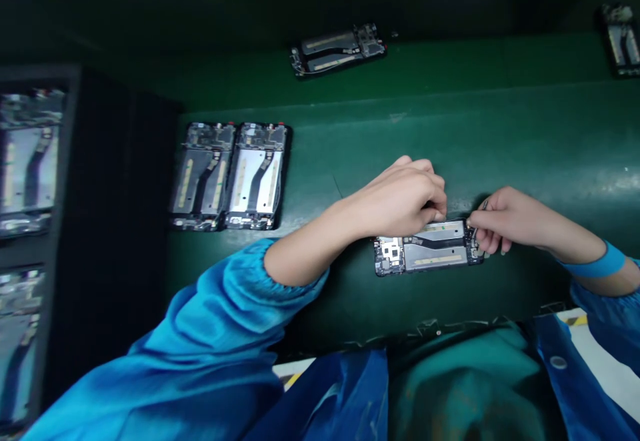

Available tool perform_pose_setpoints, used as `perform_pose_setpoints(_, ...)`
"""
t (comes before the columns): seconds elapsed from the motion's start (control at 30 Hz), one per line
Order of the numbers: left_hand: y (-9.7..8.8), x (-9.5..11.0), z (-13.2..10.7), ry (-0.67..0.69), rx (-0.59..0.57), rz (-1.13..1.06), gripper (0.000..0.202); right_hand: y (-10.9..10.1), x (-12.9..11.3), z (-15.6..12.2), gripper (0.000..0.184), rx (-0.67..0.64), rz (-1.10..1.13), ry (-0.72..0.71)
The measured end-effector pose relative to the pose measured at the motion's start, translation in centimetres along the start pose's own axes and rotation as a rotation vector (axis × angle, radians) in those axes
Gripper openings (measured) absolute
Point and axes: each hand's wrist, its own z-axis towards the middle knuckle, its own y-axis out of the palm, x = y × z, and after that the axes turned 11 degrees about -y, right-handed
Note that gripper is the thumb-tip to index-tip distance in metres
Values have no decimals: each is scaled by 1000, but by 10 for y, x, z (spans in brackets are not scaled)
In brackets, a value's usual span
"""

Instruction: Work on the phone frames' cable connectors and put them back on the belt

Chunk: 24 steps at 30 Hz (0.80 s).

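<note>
An opened phone [434,254], its back off, lies sideways on the green mat, with its circuit board at the left end. My left hand [407,194] is curled closed over its upper long edge, the fingertips pinched together. Whatever those fingers hold, if anything, is hidden. At the phone's right end my right hand [507,221] is closed, thumb against fingers, around a thin metal tool [485,205] that looks like tweezers. Only a short bit of this tool shows. The rest is covered by the fingers.
Two opened phones [256,181] lie side by side at left on the green mat [360,141]. Another phone [337,52] rests at the back, and one more [623,41] at far right. A black rack [110,227] on the left holds further phones.
</note>
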Motion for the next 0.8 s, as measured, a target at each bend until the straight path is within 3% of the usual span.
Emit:
perform_pose_setpoints(0.13,4,10,22,46,-4,0,25,1,4,3,31,-3,13,-45)
perform_pose_setpoints(0.27,7,14,29,20,-3,-4,23,1,4,1,30,-2,11,-63)
perform_pose_setpoints(0.43,9,14,16,-64,-17,8,17,3,1,1,30,9,14,-55)
perform_pose_setpoints(0.57,18,19,3,-161,47,67,11,6,5,4,28,12,18,-72)
perform_pose_setpoints(0.67,23,22,1,-162,76,95,12,1,13,-1,27,21,64,-170)
perform_pose_setpoints(0.73,23,23,1,-159,90,76,13,-3,20,-10,25,136,176,-343)
perform_pose_setpoints(0.8,23,23,1,-168,105,16,13,-5,26,-21,27,391,270,-522)
